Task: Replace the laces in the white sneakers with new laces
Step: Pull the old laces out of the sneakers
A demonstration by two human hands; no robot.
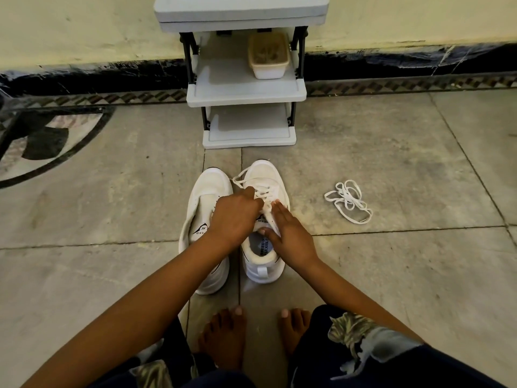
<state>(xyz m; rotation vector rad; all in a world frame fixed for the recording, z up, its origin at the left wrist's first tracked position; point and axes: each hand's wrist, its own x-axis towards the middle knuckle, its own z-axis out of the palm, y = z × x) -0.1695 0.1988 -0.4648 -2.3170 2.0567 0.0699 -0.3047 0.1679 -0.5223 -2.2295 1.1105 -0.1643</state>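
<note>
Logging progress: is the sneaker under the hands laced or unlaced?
Laced, at least partly: white lace criss-crosses eyelets on the sneaker, loose loops over its toe.

lace (pixel 246 175), tongue (pixel 270 218) partly hidden, rack (pixel 246 98) cropped

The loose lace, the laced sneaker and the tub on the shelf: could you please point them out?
Loose lace (pixel 349 201): head view, middle of the tangle.
Laced sneaker (pixel 267 170): head view, toe cap.
Tub (pixel 268 71): head view, front wall.
</note>
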